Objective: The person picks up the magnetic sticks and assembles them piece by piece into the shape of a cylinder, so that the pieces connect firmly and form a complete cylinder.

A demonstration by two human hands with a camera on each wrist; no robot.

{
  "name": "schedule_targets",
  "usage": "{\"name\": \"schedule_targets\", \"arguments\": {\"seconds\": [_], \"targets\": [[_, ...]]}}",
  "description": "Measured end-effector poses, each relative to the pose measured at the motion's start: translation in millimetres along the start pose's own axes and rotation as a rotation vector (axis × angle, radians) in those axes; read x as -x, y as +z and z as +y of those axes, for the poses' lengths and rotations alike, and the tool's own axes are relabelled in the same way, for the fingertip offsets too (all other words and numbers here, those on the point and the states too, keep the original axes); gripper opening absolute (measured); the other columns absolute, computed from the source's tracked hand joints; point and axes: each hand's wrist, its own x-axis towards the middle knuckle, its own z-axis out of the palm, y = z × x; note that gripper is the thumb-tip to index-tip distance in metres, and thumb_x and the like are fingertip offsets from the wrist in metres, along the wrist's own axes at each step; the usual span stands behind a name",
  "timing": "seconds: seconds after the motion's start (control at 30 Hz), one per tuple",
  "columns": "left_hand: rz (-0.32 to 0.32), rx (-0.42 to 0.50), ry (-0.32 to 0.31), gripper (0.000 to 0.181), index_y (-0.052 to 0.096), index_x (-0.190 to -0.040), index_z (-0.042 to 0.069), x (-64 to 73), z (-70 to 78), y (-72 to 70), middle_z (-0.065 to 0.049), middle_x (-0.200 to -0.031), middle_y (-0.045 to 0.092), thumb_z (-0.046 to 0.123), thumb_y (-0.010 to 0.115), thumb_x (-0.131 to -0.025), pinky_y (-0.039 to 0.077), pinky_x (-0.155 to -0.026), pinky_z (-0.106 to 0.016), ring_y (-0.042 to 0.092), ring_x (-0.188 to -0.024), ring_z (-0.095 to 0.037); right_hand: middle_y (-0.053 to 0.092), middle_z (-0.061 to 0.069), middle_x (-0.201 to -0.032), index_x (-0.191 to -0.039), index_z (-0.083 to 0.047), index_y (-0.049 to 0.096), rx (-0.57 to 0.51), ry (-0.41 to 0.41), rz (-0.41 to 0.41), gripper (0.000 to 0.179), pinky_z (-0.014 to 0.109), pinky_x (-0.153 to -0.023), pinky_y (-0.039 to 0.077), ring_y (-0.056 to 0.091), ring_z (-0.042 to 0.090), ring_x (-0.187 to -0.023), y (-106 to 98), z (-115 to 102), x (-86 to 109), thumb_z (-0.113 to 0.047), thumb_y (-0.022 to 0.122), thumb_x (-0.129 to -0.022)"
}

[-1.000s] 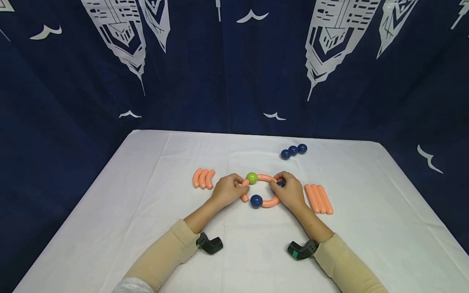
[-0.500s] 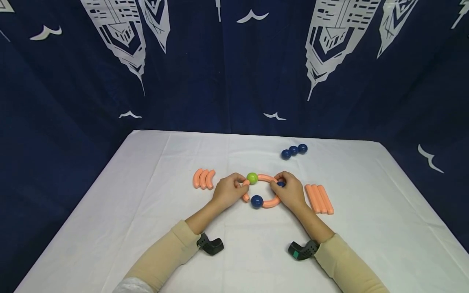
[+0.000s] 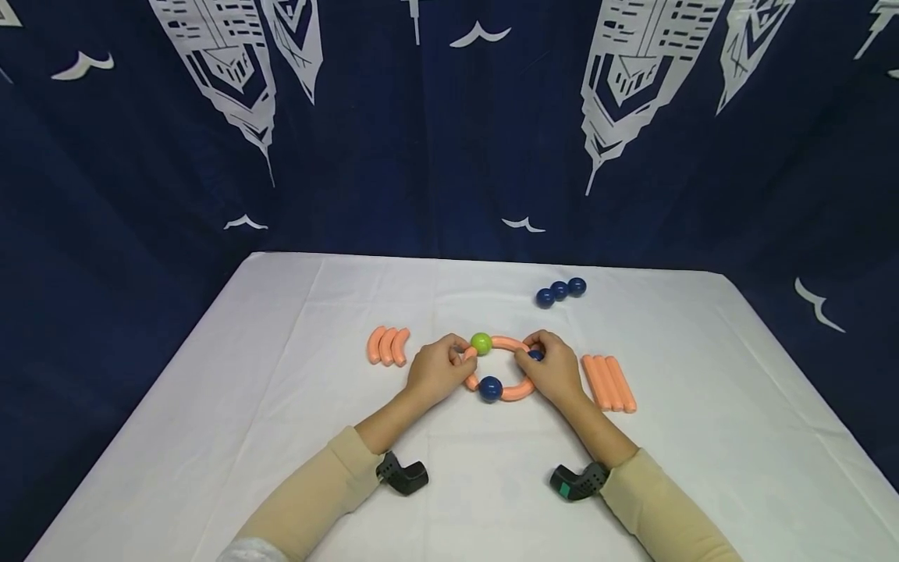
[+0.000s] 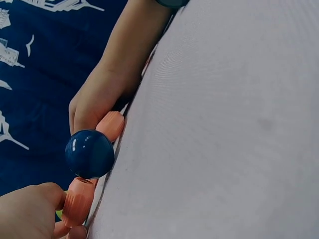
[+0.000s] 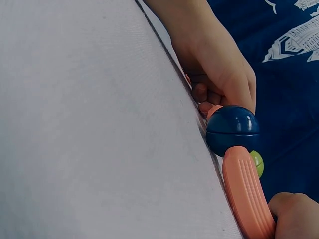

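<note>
A ring of curved orange rods and balls lies on the white table. A green ball [image 3: 481, 343] sits at its far left, a blue ball [image 3: 490, 389] at its near side, and another blue ball [image 3: 536, 355] at its right. My left hand [image 3: 437, 371] pinches the left curved orange rod [image 4: 78, 203], whose near end is at the near blue ball; whether they touch, I cannot tell. With thumb and fingers, my right hand [image 3: 553, 367] grips the ring around the right blue ball, partly hiding it. The near curved rod [image 5: 244, 191] joins the near ball.
Several things stand around the ring on the white table [image 3: 316, 312]: three curved orange rods [image 3: 387, 346] to the left, three straight orange rods [image 3: 609, 383] to the right, and three blue balls [image 3: 559, 291] in a row farther back. A dark blue patterned curtain [image 3: 435, 140] hangs behind.
The left curved rod's near end has swung slightly right, closer to the near blue ball. My right hand stays in place on the ring. The head view has shifted a little.
</note>
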Motion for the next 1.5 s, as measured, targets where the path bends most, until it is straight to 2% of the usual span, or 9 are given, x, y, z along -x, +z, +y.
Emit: {"name": "schedule_targets", "arguments": {"seconds": [0.4,0.7,0.9,1.13,1.37,1.5], "targets": [[0.061,-0.051,-0.022,0.022,0.062,-0.098,0.008,-1.9,6.2,6.9,0.007,-0.062,0.055,0.027,0.067,-0.088,0.040,-0.048,-0.026,0.048,-0.050,-0.008,0.059,0.010,-0.086,-0.095,-0.002,0.065,0.008,-0.021,0.009,0.022,0.033,-0.067,0.040,0.052,0.023,-0.076,-2.8,3.5,0.1,-0.020,0.067,-0.082],[0.058,-0.046,-0.035,0.023,0.062,-0.098,0.010,-3.4,4.6,8.4,0.008,-0.063,0.056,0.029,0.068,-0.087,0.040,-0.049,-0.026,0.049,-0.051,-0.007,0.059,0.010,-0.086,-0.095,-0.002,0.065,0.010,-0.020,0.010,0.021,0.033,-0.067,0.040,0.052,0.024,-0.076,-2.2,4.9,-0.5,-0.019,0.068,-0.083],[0.105,-0.012,-0.015,0.021,0.064,-0.095,0.009,-3.6,1.6,8.0,0.007,-0.062,0.056,0.026,0.069,-0.085,0.040,-0.049,-0.025,0.049,-0.051,-0.007,0.059,0.009,-0.086,-0.096,-0.002,0.066,-0.006,-0.025,0.002,0.022,0.033,-0.068,0.040,0.052,0.023,-0.076,-2.0,3.1,-0.1,-0.021,0.069,-0.085],[0.154,0.041,-0.048,0.015,0.069,-0.093,0.009,-5.5,-2.3,6.4,0.007,-0.059,0.052,0.022,0.069,-0.084,0.038,-0.048,-0.023,0.046,-0.049,-0.006,0.059,0.008,-0.086,-0.099,-0.002,0.067,-0.034,-0.043,-0.045,0.027,0.032,-0.066,0.040,0.050,0.020,-0.073,-2.9,-0.9,1.3,-0.026,0.071,-0.085],[0.265,0.052,-0.114,0.013,0.072,-0.084,0.009,-4.5,-2.3,2.1,0.004,-0.064,0.053,0.021,0.074,-0.082,0.040,-0.052,-0.025,0.049,-0.057,-0.010,0.056,0.005,-0.081,-0.106,-0.002,0.065,-0.070,-0.065,-0.118,0.037,0.028,-0.059,0.036,0.045,0.016,-0.067,-0.7,-4.4,2.5,-0.029,0.075,-0.082],[0.279,0.046,-0.117,0.012,0.073,-0.082,0.009,-4.5,-2.1,0.6,0.003,-0.066,0.054,0.020,0.075,-0.081,0.040,-0.054,-0.026,0.049,-0.061,-0.012,0.055,0.004,-0.077,-0.108,-0.002,0.064,-0.100,-0.068,-0.133,0.039,0.027,-0.056,0.033,0.043,0.015,-0.063,-0.3,-6.7,3.1,-0.027,0.077,-0.081]]}}
